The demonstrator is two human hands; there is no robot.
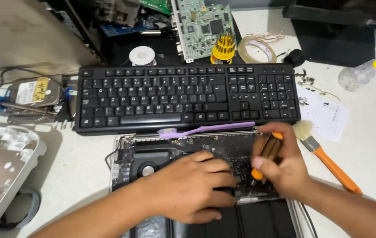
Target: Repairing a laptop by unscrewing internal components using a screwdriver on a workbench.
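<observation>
Two hands work over an opened laptop (152,161) lying on the white table (373,145) just in front of a black keyboard (188,97). Left hand (188,187) lies flat on the laptop's exposed board, fingers loose, gripping nothing. Right hand (282,165) has its fingers clenched around an orange-handled screwdriver (267,154), held upright over the board. A purple toothbrush (205,130) rests along the laptop's far edge; an orange-handled brush (329,161) lies just right.

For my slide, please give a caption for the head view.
Left hand rests on an opened laptop; right hand grips a screwdriver below a keyboard.
</observation>
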